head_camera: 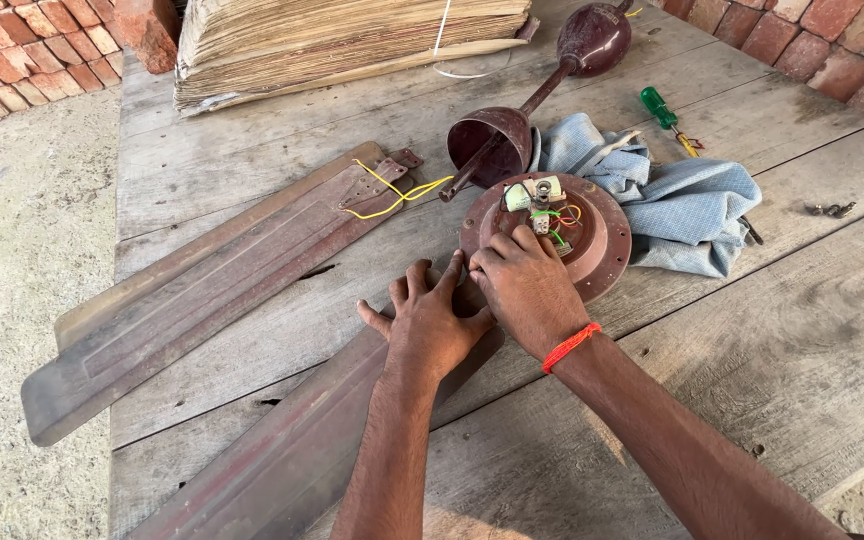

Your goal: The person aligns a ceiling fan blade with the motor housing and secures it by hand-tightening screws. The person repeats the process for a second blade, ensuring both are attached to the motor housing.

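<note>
On the wooden table (752, 340), we've both hands at the fan motor hub (592, 240).
Left hand (430, 325) lies flat, fingers spread, clamped on nothing, pinning the blade (282, 460) root against the hub rim. Right hand (524, 285) has its fingertips pressed together beside the wired terminal block (542, 205). Best to keep the blade held flat and seated, and stay clear of the loose wires.

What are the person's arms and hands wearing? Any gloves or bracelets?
No gloves: both hands are bare, and both forearms are bare with no sleeves in view. The right hand has a thin orange-red thread band tied around its wrist. The left hand wears nothing: no ring, watch or band shows.
</note>
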